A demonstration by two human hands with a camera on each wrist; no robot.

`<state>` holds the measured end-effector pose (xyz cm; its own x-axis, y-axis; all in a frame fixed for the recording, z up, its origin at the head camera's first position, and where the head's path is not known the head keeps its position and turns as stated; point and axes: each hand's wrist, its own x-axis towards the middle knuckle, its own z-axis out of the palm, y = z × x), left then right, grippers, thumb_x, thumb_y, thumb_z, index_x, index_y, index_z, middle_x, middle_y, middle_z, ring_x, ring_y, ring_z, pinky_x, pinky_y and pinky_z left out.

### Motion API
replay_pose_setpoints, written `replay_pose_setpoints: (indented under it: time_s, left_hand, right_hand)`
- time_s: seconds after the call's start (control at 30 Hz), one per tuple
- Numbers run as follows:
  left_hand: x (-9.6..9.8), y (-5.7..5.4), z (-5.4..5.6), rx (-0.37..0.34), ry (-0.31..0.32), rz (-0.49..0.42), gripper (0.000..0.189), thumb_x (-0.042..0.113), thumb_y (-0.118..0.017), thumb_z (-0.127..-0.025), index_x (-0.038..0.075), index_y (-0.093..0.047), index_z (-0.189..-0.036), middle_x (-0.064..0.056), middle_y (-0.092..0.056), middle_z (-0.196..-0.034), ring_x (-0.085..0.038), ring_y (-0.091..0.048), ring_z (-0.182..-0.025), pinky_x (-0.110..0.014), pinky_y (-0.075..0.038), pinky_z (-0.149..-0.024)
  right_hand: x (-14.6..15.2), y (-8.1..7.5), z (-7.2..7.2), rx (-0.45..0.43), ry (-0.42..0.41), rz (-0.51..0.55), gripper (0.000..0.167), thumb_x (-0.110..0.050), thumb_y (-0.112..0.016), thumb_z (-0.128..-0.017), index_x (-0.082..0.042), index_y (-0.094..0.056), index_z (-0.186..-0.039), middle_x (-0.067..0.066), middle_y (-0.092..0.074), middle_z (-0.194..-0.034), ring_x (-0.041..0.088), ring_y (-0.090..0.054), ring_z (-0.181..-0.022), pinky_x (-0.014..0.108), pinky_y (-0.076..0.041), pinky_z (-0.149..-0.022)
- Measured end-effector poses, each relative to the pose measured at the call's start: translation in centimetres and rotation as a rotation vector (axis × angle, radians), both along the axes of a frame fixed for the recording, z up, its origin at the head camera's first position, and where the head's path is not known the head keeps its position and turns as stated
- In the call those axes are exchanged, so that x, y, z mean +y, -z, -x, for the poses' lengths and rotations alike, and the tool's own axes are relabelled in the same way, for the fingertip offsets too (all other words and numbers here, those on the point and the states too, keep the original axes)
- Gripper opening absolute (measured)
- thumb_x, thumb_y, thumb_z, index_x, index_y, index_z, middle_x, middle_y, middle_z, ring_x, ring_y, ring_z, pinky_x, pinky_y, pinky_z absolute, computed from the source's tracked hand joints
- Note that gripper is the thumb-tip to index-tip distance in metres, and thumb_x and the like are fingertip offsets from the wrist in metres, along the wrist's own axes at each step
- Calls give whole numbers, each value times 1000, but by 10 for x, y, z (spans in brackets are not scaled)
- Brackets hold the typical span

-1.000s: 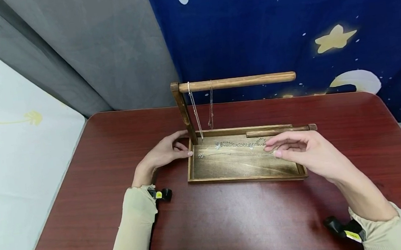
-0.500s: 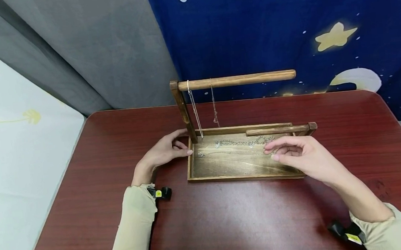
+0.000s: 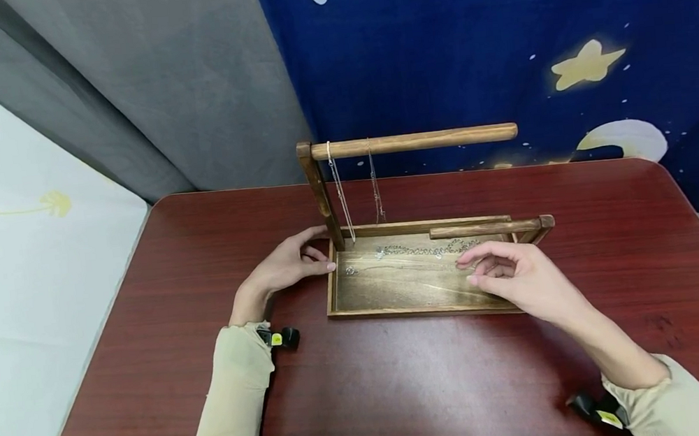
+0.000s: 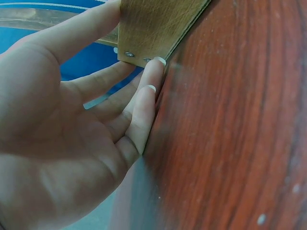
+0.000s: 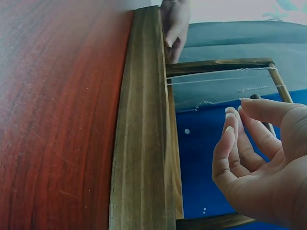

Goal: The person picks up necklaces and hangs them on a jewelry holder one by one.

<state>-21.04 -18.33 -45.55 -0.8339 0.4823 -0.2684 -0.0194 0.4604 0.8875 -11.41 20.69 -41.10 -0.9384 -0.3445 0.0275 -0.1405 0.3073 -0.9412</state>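
Observation:
My left hand (image 3: 287, 260) touches the left end of a shallow wooden tray (image 3: 428, 313), its fingers against the end wall (image 4: 153, 28). My right hand (image 3: 519, 273) is over the tray's right part, thumb and fingers bent with their tips close together. Its fingertips are right by the right end of a thin silver necklace (image 3: 386, 268) lying lengthwise in the tray. A thicker chain necklace (image 3: 416, 249) lies behind it. Two more necklaces hang from the tall upper rod (image 3: 443, 139): a pale one (image 3: 341, 194) near the post and a darker one (image 3: 376, 191) to its right.
A wooden post (image 3: 322, 196) rises from the tray's left end. A shorter, lower rod (image 3: 477, 229) crosses the tray's back right, beside my right hand. Dark red tabletop (image 3: 372, 384) surrounds the tray; blue and grey curtains (image 3: 422, 49) hang behind.
My right hand has shifted slightly left and toward me over the tray. The darker hanging necklace has swung a little to the right. My left hand has stayed at the tray's end.

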Motion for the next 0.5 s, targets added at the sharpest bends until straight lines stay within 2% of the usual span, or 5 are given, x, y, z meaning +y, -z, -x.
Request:
replay_pose_setpoints:
  time_s: [0.1,0.33,0.5]
  left_hand:
    - [-1,0,0,3,4,-4,78,13,-75,-90,7,-32,-154,-16,-68,-102,-24,-69,-86,-28,-52,-76]
    - [-1,2,0,12,9,-7,78,13,-76,-89,7,-33,-154,-16,-68,-101,-22,-68,-88,-28,-52,-77]
    - [-1,2,0,19,9,-1,77,12,-76,-89,7,-33,-154,-16,-69,-101,-21,-67,-90,-28,-52,-77]
  right_hand:
    - [-2,3,2,1,7,-18,26,-2,-73,-89,-3,-70,-114,18,-70,-102,25,-68,-78,24,-51,-61]
    - [-8,8,8,22,11,-92,28,-7,-75,-89,-5,-72,-116,14,-73,-104,14,-67,-83,23,-53,-69]
    - [-10,12,13,14,13,-123,26,-10,-75,-89,-5,-73,-115,12,-73,-103,13,-67,-81,22,-53,-68]
